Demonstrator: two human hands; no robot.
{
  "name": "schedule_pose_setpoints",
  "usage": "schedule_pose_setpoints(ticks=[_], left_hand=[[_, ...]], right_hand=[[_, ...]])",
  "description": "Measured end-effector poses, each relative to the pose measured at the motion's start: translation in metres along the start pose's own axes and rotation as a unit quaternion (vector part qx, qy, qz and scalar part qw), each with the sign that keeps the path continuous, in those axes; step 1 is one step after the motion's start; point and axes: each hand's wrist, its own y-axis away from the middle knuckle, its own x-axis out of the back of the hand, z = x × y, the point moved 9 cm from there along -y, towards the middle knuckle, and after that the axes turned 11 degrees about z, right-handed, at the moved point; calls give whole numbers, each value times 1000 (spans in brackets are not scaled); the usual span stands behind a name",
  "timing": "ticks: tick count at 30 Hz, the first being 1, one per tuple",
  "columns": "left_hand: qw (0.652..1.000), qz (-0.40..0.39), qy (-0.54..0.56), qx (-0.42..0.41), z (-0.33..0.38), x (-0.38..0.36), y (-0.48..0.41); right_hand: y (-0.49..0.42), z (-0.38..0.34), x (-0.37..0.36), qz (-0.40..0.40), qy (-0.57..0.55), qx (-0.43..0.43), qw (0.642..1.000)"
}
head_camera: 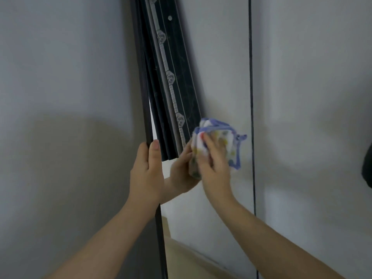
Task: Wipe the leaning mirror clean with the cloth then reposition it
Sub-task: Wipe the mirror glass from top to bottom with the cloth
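Now right hand (213,166) holds cloth (226,140) against mirror (225,77).

Left hand (146,174) curled gripping, right hand (215,168) clutching

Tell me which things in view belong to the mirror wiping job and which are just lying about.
Job: tall dark-framed leaning mirror, gripped at its left edge by the left hand; white patterned cloth with blue trim, held on the glass by the right hand.
Just about: grey wall; dark patterned panel reflected in the glass; dark object at the right edge of view.
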Motion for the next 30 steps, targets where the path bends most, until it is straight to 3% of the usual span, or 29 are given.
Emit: schedule_pose_setpoints(ticks=[2, 3, 4, 6, 8, 10, 13, 16, 17, 19, 21, 23, 25, 26, 27, 30], left_hand=[[1000, -17, 21, 15, -12, 0, 11], [999, -11, 33, 34, -20, 3, 13], [998, -9, 34, 52, -30, 4, 15], [998, -13, 17, 64, -39, 9, 15], [997, -32, -65, 7, -35, 15, 14], [984, -67, -157, -60, -26, 20, 14], [973, -131, -186, -26, -35, 24, 18], [972, -150, -181, -6, -42, 23, 23], [973, -149, -176, -6, -42, 22, 24], [976, -143, -165, -2, -41, 23, 24], [976, -145, -163, 7, -40, 23, 25], [975, -143, -168, 5, -41, 24, 25], [975, -142, -174, -1, -40, 24, 26], [975, -141, -172, -2, -39, 24, 27], [976, -141, -169, -1, -39, 23, 28], [978, -136, -157, 20, -41, 24, 27]], right_hand=[[40, -41, -18, -106, -3, 127, 986], [49, -41, -25, -121, 22, 183, 975], [41, -30, -22, -93, 46, 181, 978], [15, 0, 4, 20, 15, 67, 997], [12, 14, 17, 87, 50, -25, 995], [34, -2, -9, 38, 56, 11, 998], [49, -18, -29, -2, -115, 87, 990], [16, 14, 0, 36, 36, -43, 998], [18, 7, 7, 53, 56, -50, 996], [45, -38, -3, -3, 33, 62, 998], [73, -50, -17, -93, 29, 119, 988], [54, -25, -9, -55, 46, 63, 995], [27, 5, 12, 29, 43, -72, 996], [27, 8, 11, 33, 49, -107, 993], [36, -3, 3, 7, 65, -98, 993], [89, -48, -18, -107, 55, 84, 989]])
